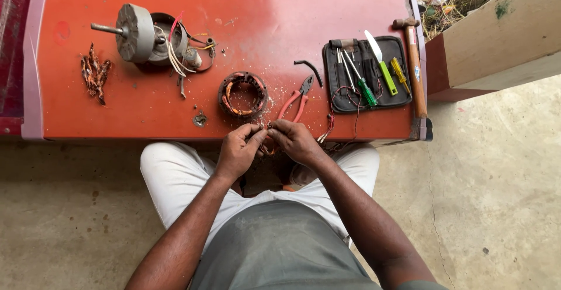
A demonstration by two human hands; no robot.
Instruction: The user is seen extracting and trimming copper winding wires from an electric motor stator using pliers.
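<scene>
Red table (263, 9) bears a black tool pouch (367, 73) of screwdrivers; both hands' fingers (252, 131) pinch thin wire (267, 127).

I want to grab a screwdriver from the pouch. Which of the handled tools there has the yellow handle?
The small screwdriver at the right end of the black pouch; the two tools left of it have green handles.

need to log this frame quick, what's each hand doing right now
Left hand: closed, fingertips pinching a small wire piece at the table edge.
Right hand: closed, pinching the same wire piece.
</scene>
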